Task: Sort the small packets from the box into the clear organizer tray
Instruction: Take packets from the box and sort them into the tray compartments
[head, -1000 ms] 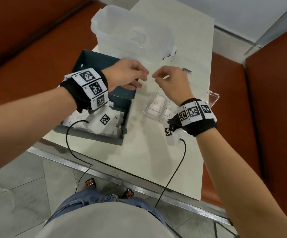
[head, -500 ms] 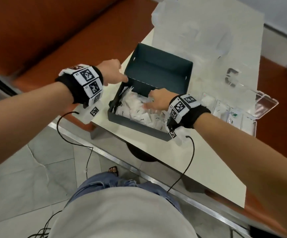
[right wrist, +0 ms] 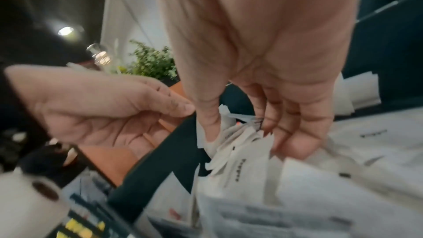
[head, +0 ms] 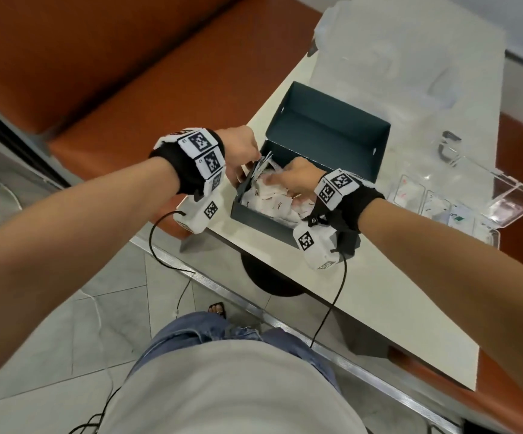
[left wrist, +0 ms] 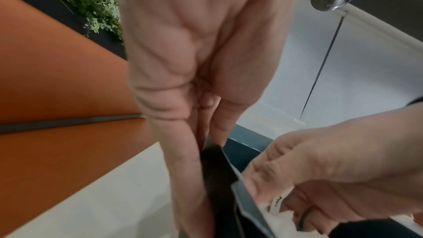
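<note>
Two hands share the box (head: 332,126): your right hand (head: 297,177) curls round several packets (head: 272,198) under its palm, your left hand (head: 241,145) pinches the rim beside it, likely as a brace, and the organizer tray (head: 495,238) sits well off to your right hand's right.

Head high, wrist cameras near box (head: 332,133)

Right hand (right wrist: 263,52) reaching down into a heap of white packets (right wrist: 240,169), thumb and curled fingers pinching a few of them, black print on some, left hand (right wrist: 96,108) beside it with fingertips at the rim of a dark box (right wrist: 160,160), leafy green plant (right wrist: 151,62) behind, blurred
</note>
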The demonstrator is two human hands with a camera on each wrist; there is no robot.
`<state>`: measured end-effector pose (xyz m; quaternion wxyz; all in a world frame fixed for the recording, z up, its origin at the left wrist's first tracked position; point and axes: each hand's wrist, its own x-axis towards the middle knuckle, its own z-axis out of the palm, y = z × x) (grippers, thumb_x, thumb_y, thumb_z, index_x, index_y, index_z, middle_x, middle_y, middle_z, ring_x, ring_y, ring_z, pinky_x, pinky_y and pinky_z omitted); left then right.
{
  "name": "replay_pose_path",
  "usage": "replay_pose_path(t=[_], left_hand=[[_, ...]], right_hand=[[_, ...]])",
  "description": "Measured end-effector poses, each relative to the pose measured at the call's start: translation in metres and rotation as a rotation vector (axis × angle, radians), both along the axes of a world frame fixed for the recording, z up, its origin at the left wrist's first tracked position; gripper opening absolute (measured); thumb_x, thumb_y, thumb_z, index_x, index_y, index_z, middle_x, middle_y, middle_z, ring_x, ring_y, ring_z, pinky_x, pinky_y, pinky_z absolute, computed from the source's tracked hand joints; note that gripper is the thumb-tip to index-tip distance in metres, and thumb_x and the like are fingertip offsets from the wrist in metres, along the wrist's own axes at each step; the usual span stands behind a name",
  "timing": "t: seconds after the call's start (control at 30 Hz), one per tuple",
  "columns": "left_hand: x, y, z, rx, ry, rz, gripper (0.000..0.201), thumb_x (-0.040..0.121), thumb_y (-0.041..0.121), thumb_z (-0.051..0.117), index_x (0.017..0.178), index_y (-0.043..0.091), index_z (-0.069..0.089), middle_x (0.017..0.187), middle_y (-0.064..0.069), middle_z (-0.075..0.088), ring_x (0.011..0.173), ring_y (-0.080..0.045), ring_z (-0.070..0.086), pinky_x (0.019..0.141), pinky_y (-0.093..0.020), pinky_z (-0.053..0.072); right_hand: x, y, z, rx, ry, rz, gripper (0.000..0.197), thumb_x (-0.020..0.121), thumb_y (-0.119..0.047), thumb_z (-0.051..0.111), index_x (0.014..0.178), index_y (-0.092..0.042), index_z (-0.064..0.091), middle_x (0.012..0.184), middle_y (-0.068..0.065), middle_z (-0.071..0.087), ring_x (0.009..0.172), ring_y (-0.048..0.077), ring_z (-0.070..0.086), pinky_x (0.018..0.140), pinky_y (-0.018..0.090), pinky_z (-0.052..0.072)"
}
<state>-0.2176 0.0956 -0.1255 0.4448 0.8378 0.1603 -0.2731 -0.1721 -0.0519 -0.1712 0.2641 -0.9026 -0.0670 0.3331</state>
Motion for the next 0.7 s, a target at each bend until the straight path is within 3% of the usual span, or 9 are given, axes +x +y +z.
replay_pose_path(t=[0.17,0.23,0.27,0.3,0.33,0.4,0.43,0.57,0.7], left_hand=[[0.001,0.002,-0.001,-0.045,0.031,0.013,0.036,0.104,0.013,0.042,0.13,-0.01,0.05,0.122,-0.025,0.059,0.092,-0.042,0.066,0.08,-0.057,0.056],[0.002,0.002,-0.002,-0.052,0.034,0.015,0.035,0.104,0.012,0.042,0.127,-0.012,0.051,0.121,-0.026,0.059,0.096,-0.045,0.066,0.081,-0.058,0.055],[0.002,0.002,-0.002,-0.055,0.033,0.014,0.034,0.104,0.012,0.042,0.124,-0.013,0.052,0.119,-0.026,0.06,0.096,-0.046,0.066,0.081,-0.058,0.055],[0.003,0.002,-0.002,-0.055,0.031,0.011,0.033,0.104,0.011,0.042,0.122,-0.013,0.053,0.118,-0.026,0.061,0.096,-0.046,0.066,0.081,-0.059,0.055],[0.003,0.002,-0.002,-0.054,0.028,0.007,0.033,0.104,0.011,0.041,0.121,-0.014,0.053,0.117,-0.026,0.061,0.096,-0.046,0.066,0.082,-0.059,0.054],[0.002,0.001,-0.003,-0.042,0.027,0.004,0.033,0.104,0.012,0.04,0.121,-0.014,0.053,0.116,-0.026,0.062,0.096,-0.045,0.066,0.082,-0.059,0.054],[0.002,0.001,-0.003,-0.032,0.026,0.003,0.033,0.104,0.012,0.04,0.121,-0.013,0.053,0.116,-0.027,0.062,0.096,-0.045,0.066,0.082,-0.059,0.054],[0.002,-0.001,-0.006,-0.019,0.019,0.005,0.034,0.105,0.013,0.038,0.121,-0.013,0.053,0.116,-0.027,0.06,0.097,-0.046,0.065,0.08,-0.059,0.055],[0.001,0.001,-0.008,-0.007,0.0,-0.008,0.033,0.105,0.014,0.039,0.125,-0.009,0.053,0.116,-0.024,0.06,0.09,-0.04,0.065,0.07,-0.051,0.059]], right_hand=[[-0.001,0.004,0.0,0.287,0.149,-0.374,0.019,0.082,-0.013,0.075,0.08,-0.001,0.06,0.054,0.007,0.062,0.042,0.011,0.061,0.04,0.02,0.047],[-0.002,0.007,0.0,0.294,0.12,-0.364,0.019,0.077,-0.008,0.077,0.086,0.003,0.065,0.072,0.014,0.07,0.064,0.021,0.069,0.06,0.031,0.058],[-0.004,0.009,-0.001,0.277,0.114,-0.334,0.021,0.076,-0.004,0.076,0.092,0.005,0.067,0.088,0.02,0.071,0.079,0.027,0.07,0.074,0.04,0.059],[-0.006,0.011,-0.001,0.263,0.118,-0.315,0.021,0.075,0.001,0.074,0.095,0.004,0.067,0.096,0.023,0.069,0.086,0.031,0.069,0.081,0.042,0.058],[-0.007,0.013,-0.001,0.245,0.111,-0.295,0.017,0.075,0.003,0.072,0.092,0.001,0.068,0.093,0.021,0.068,0.084,0.031,0.067,0.078,0.04,0.058],[-0.008,0.015,0.004,0.185,0.055,-0.257,0.011,0.074,0.002,0.072,0.079,-0.006,0.066,0.074,0.012,0.063,0.067,0.025,0.063,0.057,0.028,0.055],[-0.007,0.014,0.007,0.167,0.033,-0.248,0.011,0.074,0.001,0.073,0.079,-0.007,0.066,0.072,0.011,0.062,0.062,0.024,0.062,0.053,0.027,0.054],[-0.002,0.004,0.014,0.17,0.013,-0.241,0.024,0.074,0.004,0.074,0.097,-0.003,0.068,0.092,0.016,0.07,0.077,0.031,0.07,0.069,0.042,0.06],[0.0,-0.014,0.017,0.245,0.042,-0.267,0.026,0.074,0.01,0.072,0.087,-0.012,0.064,0.097,0.013,0.068,0.089,0.032,0.069,0.069,0.047,0.06]])
